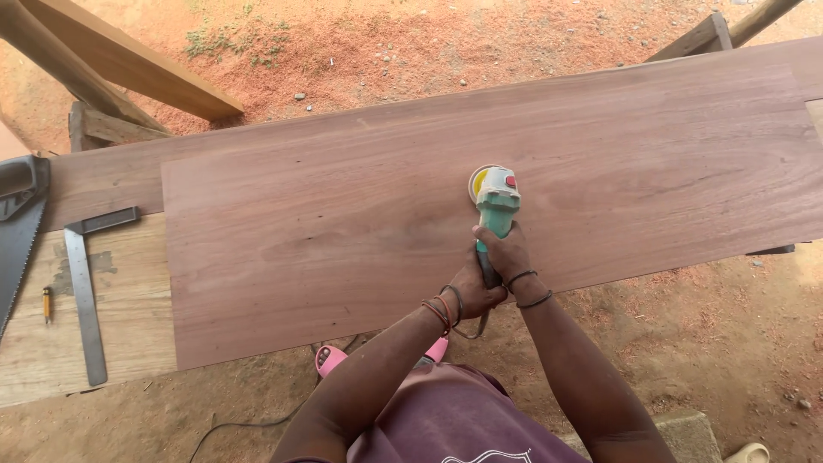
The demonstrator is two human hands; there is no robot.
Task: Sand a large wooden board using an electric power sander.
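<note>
Both hands (493, 270) — grinder (496, 206) on board (343, 223)

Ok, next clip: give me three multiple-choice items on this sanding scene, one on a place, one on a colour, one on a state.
1. Where does the metal square lie?
A. On the pale bench left of the reddish board
B. On the ground
C. On top of the grinder

2. What colour is the grinder body?
A. Black
B. Green
C. Orange

3. How is the grinder held?
A. By one hand only
B. By both hands, disc on the reddish board
C. Lying unheld

Answers: 1 A, it lies on the pale bench near the saw. 2 B, its casing is green. 3 B, the left hand and right hand both grip its handle.
</note>
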